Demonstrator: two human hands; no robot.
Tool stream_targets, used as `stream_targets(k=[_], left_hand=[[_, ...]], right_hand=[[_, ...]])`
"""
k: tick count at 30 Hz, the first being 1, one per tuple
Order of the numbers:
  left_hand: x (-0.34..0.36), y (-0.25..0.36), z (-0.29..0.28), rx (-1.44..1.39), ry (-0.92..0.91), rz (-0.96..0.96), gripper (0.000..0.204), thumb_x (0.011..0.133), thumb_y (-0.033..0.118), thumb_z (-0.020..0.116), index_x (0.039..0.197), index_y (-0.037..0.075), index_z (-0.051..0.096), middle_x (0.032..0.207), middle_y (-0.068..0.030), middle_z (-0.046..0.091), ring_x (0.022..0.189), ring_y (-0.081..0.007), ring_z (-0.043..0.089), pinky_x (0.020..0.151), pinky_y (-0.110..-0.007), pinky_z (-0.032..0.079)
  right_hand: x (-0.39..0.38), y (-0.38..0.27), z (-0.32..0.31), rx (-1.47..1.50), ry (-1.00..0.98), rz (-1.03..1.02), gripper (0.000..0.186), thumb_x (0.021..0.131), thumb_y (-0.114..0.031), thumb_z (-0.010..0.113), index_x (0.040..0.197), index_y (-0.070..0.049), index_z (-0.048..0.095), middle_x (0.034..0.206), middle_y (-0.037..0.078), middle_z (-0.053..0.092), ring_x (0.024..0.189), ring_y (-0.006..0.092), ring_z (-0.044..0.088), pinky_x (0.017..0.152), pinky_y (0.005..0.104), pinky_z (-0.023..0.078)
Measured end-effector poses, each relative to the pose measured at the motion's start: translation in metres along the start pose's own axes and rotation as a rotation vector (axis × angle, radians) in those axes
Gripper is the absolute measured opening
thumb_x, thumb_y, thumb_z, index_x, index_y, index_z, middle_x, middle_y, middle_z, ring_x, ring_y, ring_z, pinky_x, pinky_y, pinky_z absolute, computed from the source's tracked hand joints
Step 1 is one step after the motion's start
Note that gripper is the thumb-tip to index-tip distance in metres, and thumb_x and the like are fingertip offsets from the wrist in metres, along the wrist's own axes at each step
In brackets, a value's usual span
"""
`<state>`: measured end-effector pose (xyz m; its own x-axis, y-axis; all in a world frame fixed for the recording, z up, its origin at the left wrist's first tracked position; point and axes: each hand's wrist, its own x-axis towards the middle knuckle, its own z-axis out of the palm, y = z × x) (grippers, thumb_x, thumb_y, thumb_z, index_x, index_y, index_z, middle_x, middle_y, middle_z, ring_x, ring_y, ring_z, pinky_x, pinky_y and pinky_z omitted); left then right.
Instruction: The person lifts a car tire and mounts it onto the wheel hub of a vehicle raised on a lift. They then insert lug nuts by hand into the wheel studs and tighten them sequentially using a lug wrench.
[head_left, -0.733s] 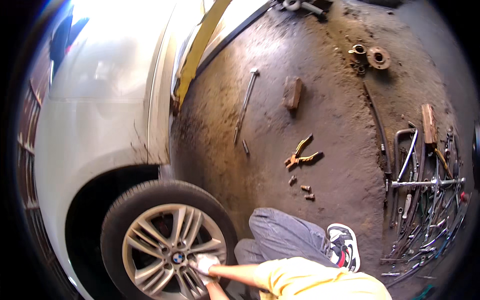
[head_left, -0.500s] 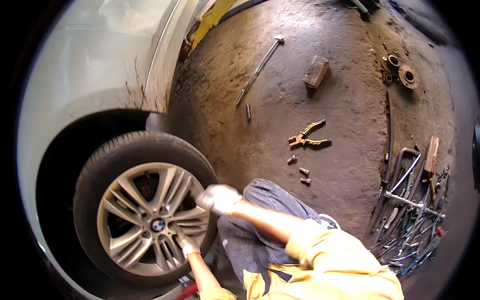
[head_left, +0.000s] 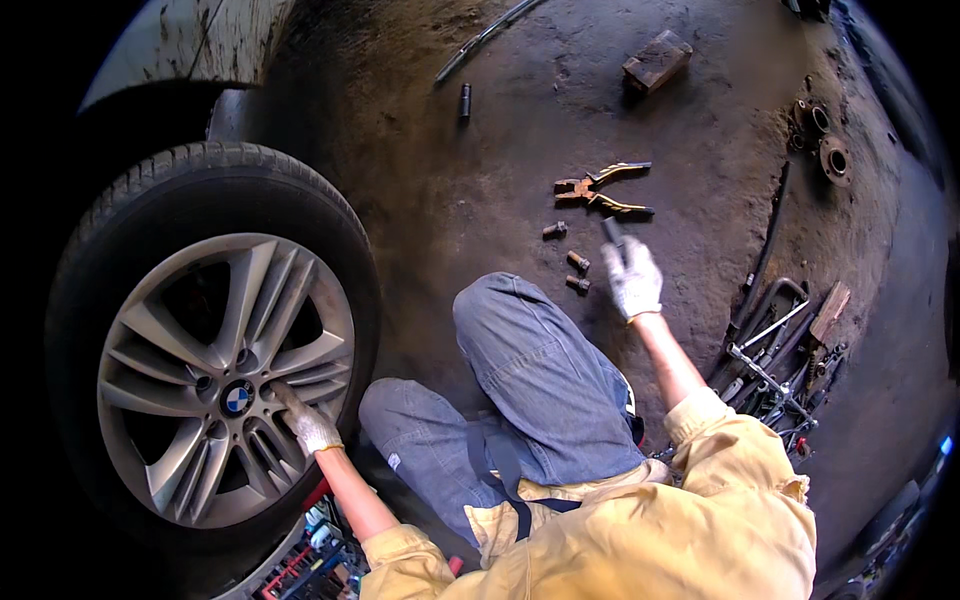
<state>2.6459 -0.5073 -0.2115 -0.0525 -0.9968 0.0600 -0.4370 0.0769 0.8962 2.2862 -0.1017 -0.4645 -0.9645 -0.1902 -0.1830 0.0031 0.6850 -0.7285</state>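
Note:
The car wheel (head_left: 230,385), a black tyre around a silver multi-spoke rim, stands at the left. My left hand (head_left: 312,428), in a whitish glove, has its fingertips together at a bolt hole beside the hub cap (head_left: 237,399); whatever they pinch is hidden. My right hand (head_left: 633,280), gloved too, is over the floor with a short dark cylindrical piece (head_left: 612,232) at its fingertips. Just left of it lie three wheel bolts (head_left: 578,262). Beyond them are combination pliers (head_left: 604,188) with yellow-and-black handles, jaws pointing left.
A wooden block (head_left: 657,61), a dark socket (head_left: 465,100) and a long metal bar (head_left: 485,38) lie farther off. Piled at the right are metal tools (head_left: 780,380), with round hub parts (head_left: 835,160) beyond. A tray of small items (head_left: 310,560) sits below the wheel.
My right hand has left the wheel and moved right, over the floor by the bolts, with a dark piece in its fingers. My left hand stays at the rim. The view has shifted.

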Motion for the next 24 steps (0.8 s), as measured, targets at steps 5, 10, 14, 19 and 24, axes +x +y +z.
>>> stream_targets(k=[5,10,14,19,24], left_hand=[[-0.006,-0.006,-0.015,0.48,-0.043,0.169,0.082,0.096,0.057,0.06,0.157,0.006,0.04,0.156,-0.0122,0.045,0.138,-0.0284,0.045,0.113,-0.049,0.038],[-0.001,-0.01,-0.02,0.451,0.01,0.013,0.068,0.103,0.052,0.051,0.152,0.005,0.048,0.15,-0.0119,0.053,0.131,-0.024,0.051,0.11,-0.043,0.04],[-0.009,-0.009,-0.016,1.159,-0.183,0.213,0.055,0.102,0.018,0.04,0.156,0.01,0.044,0.148,-0.0224,0.053,0.127,-0.0344,0.056,0.108,-0.045,0.045],[-0.022,0.004,0.013,0.322,-0.085,0.065,0.068,0.097,0.057,0.064,0.127,-0.004,0.064,0.123,-0.0203,0.07,0.112,-0.0327,0.065,0.098,-0.043,0.047],[-0.027,0.043,0.03,0.078,-0.047,0.085,0.071,0.088,0.061,0.073,0.126,0.0,0.067,0.124,-0.0179,0.07,0.113,-0.0319,0.065,0.102,-0.041,0.045]], right_hand=[[0.0,-0.032,0.067,-0.21,-0.038,-0.399,0.033,0.084,-0.031,0.076,0.111,-0.014,0.066,0.11,0.014,0.062,0.1,0.0323,0.062,0.083,0.0441,0.051],[0.047,-0.052,0.109,-0.575,-0.311,-0.581,0.024,0.093,-0.033,0.059,0.101,-0.011,0.067,0.115,0.017,0.064,0.1,0.0352,0.063,0.079,0.0493,0.052],[0.048,-0.058,0.1,-0.399,-0.43,-0.406,0.039,0.099,-0.038,0.051,0.09,-0.005,0.068,0.094,0.021,0.066,0.093,0.0394,0.064,0.08,0.0499,0.052],[0.048,-0.05,0.101,-0.854,-0.47,-0.716,0.014,0.099,-0.02,0.055,0.109,-0.012,0.06,0.103,0.016,0.065,0.092,0.0334,0.071,0.069,0.0452,0.061],[0.058,-0.031,0.12,-0.607,-0.46,-0.584,0.016,0.097,-0.019,0.055,0.104,-0.005,0.056,0.091,0.026,0.067,0.086,0.0439,0.07,0.073,0.0512,0.056]])
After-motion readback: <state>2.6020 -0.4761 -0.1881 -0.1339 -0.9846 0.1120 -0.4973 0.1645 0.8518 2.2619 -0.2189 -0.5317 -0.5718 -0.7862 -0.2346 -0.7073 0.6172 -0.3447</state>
